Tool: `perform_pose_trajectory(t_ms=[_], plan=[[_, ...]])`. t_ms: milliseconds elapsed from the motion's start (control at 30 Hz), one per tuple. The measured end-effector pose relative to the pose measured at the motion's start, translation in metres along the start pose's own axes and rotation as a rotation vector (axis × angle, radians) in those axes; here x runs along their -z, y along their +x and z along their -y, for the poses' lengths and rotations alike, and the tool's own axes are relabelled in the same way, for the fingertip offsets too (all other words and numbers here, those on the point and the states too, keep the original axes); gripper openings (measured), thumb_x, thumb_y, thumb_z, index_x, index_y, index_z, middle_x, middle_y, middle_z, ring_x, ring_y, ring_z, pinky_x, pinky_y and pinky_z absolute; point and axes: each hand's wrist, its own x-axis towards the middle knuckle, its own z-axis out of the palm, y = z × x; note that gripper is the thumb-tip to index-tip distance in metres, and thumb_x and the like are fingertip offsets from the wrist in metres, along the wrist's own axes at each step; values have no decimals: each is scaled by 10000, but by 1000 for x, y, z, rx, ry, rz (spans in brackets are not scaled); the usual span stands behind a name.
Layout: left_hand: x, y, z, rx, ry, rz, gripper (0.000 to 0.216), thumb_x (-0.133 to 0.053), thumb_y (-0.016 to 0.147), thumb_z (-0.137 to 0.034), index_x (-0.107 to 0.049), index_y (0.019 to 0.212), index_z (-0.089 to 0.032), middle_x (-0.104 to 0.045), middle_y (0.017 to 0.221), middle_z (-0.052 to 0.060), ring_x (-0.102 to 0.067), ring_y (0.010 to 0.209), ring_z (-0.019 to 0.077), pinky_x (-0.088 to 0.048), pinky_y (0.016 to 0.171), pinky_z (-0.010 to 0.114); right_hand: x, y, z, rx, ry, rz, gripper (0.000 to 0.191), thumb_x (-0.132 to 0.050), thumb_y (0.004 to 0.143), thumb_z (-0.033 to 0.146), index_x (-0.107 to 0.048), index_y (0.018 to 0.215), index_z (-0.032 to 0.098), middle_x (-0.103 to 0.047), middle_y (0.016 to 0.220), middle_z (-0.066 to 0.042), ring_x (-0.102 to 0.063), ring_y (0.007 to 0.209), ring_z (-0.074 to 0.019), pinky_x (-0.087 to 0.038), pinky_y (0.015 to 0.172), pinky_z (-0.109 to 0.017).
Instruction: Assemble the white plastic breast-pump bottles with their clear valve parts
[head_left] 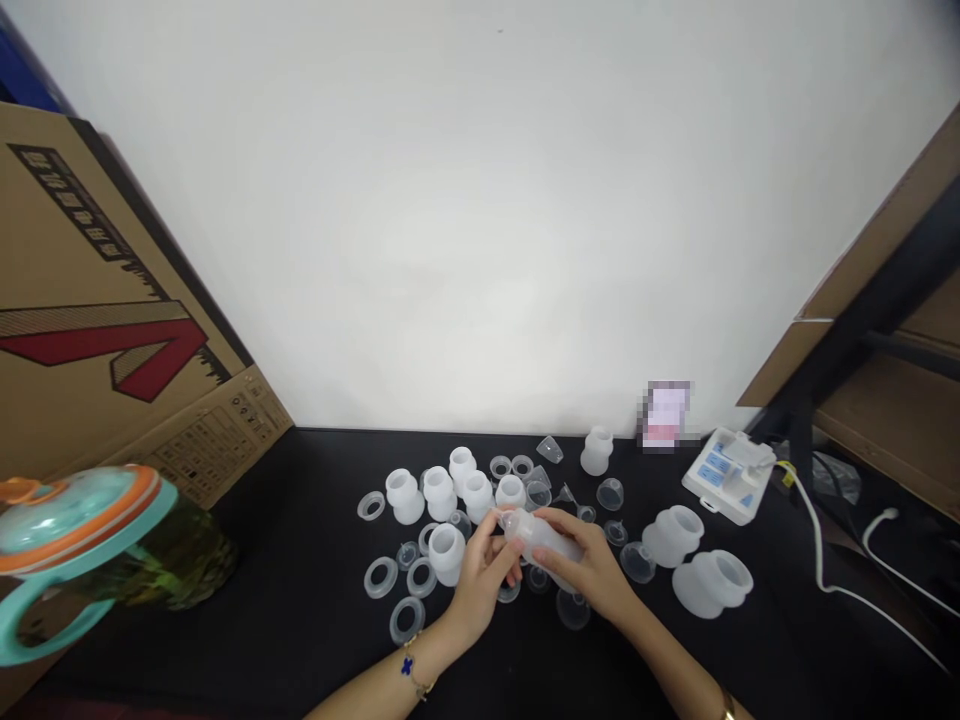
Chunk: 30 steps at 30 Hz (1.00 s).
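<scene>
Over the black table point(300, 610), both of my hands meet on one translucent white plastic bottle part point(534, 535). My right hand point(589, 570) wraps round its body from the right. My left hand point(480, 585) pinches its left end, where a small cap-like piece sits. Several similar white cups point(439, 492), flat rings point(381, 577) and small clear valve pieces point(609, 494) lie scattered around and under my hands. Two larger white cups point(712, 582) lie to the right.
A white electric device point(731, 475) with a white cable point(825, 580) sits at the right back. A teal and orange lidded jug point(97, 545) stands at the left, before a cardboard box point(97, 320). A white wall closes the back; a dark frame stands right.
</scene>
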Motion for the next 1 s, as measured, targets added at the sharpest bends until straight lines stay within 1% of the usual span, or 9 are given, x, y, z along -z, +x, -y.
perform_pose_trajectory(t_ms=[300,500,667,1000], plan=[[-1,-1,-3,-8,-9,33,536,-657,896,-542,-566,1233,-135,-565,561,-44,-502,521,130,-394,517,226,0,0,1,-5,4,2,414,-726,849,497,-720,1156,220,-761,1047,-53,-680,923,-280,-496,785,-334],[0,-1,-2,-7,2,49,563,-665,893,-542,-521,1279,-159,-578,587,-46,-514,533,130,-406,525,220,0,1,1,-5,8,-11,397,-731,839,484,-725,1138,223,-761,1025,-49,-680,904,-278,-494,770,-333],[-1,0,2,2,10,10,573,-700,849,-568,-531,1217,-163,-561,568,-55,-513,510,127,-394,496,211,0,2,0,-7,11,-12,399,-731,839,486,-725,1143,228,-763,1038,-53,-680,924,-285,-493,765,-332],[0,0,3,-13,11,16,511,-652,900,-551,-542,1205,-157,-560,571,-54,-503,513,124,-399,510,216,0,0,-3,4,13,-13,411,-730,844,494,-720,1161,233,-762,1044,-48,-682,930,-278,-497,760,-321]])
